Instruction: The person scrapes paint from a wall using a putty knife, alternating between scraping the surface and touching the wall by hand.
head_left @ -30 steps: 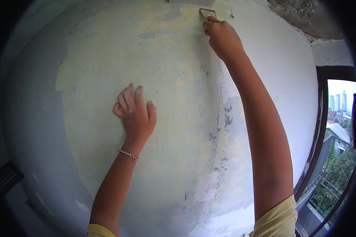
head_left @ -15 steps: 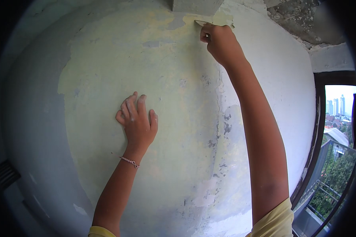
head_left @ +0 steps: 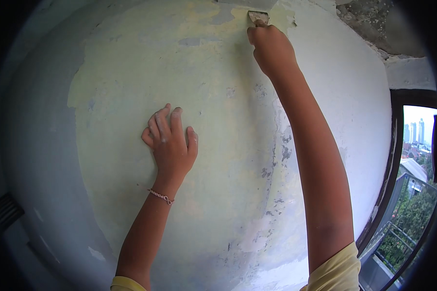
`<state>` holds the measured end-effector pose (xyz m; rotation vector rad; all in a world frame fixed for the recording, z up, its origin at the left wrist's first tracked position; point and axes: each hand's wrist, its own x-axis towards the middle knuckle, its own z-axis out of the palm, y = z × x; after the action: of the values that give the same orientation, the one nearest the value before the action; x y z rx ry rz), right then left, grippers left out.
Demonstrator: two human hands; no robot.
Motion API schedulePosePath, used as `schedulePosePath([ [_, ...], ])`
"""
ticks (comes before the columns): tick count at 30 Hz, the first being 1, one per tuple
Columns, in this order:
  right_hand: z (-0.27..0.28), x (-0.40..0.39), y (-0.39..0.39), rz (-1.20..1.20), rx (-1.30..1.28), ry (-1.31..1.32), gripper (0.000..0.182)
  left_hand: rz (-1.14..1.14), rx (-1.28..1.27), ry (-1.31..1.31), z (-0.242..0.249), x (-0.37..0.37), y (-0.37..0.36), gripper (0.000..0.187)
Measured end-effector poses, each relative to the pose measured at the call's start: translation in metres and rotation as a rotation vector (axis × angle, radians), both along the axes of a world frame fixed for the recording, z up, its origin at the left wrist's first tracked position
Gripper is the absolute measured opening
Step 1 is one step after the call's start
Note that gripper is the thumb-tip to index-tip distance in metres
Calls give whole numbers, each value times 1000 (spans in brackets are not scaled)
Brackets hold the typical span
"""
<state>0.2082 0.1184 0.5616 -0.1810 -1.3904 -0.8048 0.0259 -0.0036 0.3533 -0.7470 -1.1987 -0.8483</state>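
Note:
High on the wall [head_left: 179, 82], my right hand [head_left: 273, 46] is closed around a scraper [head_left: 259, 18]. Its flat, pale-smudged blade points up against the wall, just below a ledge; the handle is hidden inside my fist. Lower and to the left, my left hand [head_left: 171, 140] rests on the wall with its fingers spread and slightly bent, holding nothing. Whitish dust marks its fingers. The wall has worn yellow-green paint, grey patches and a flaking vertical crack beside my right forearm.
The ledge [head_left: 247, 3] juts out at the top. A dark-framed opening [head_left: 397, 140] on the right shows a balcony railing, trees and distant buildings. The ceiling [head_left: 374, 26] is peeling at the upper right. A dark vent [head_left: 8, 212] sits at the lower left.
My right hand has turned the scraper so that its blade faces upward and shows flat. The view has shifted slightly. My left hand remains spread on the wall.

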Motion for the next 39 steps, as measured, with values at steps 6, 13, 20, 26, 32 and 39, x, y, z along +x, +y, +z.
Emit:
schedulePosePath([
  [6, 6, 13, -8, 100, -149, -90, 15, -27, -21, 5, -2, -2, -2, 51],
  [13, 19, 13, -13, 94, -118, -70, 16, 34, -8, 16, 0, -1, 0, 51],
  [20, 12, 18, 2, 242, -91, -67, 17, -13, -38, 25, -1, -4, -2, 50],
  [26, 16, 26, -13, 145, -219, -107, 15, 2, -45, 37, 0, -3, -1, 50],
  [32, 19, 16, -7, -61, -61, -119, 9, 6, -46, 49, -3, -1, -3, 50],
  [39, 16, 14, -9, 70, -97, -179, 12, 14, -91, 81, -4, -7, -12, 50],
])
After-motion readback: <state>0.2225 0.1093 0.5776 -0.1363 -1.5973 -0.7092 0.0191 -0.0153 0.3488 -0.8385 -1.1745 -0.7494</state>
